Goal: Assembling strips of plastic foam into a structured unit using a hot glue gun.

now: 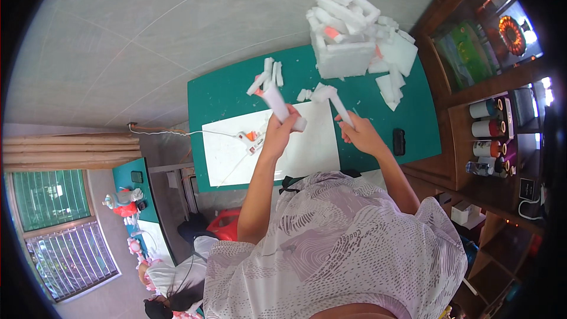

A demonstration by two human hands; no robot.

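My left hand (282,125) grips a white foam strip (276,101) that points up and away, over the white board (313,153) on the green table (224,91). Small foam pieces (267,77) lie just beyond its tip. My right hand (357,130) holds a thinner white foam stick (338,101), tilted toward the left hand's piece. The two pieces are close but apart. A white and orange glue gun (250,138) lies on the board just left of my left hand, its cord running off to the left.
A heap of white foam blocks and scraps (351,26) fills the table's far right. A small black device (399,141) lies right of my right hand. Wooden shelves with rolls (489,127) stand to the right. Another person (168,286) sits at lower left near a second green table (133,177).
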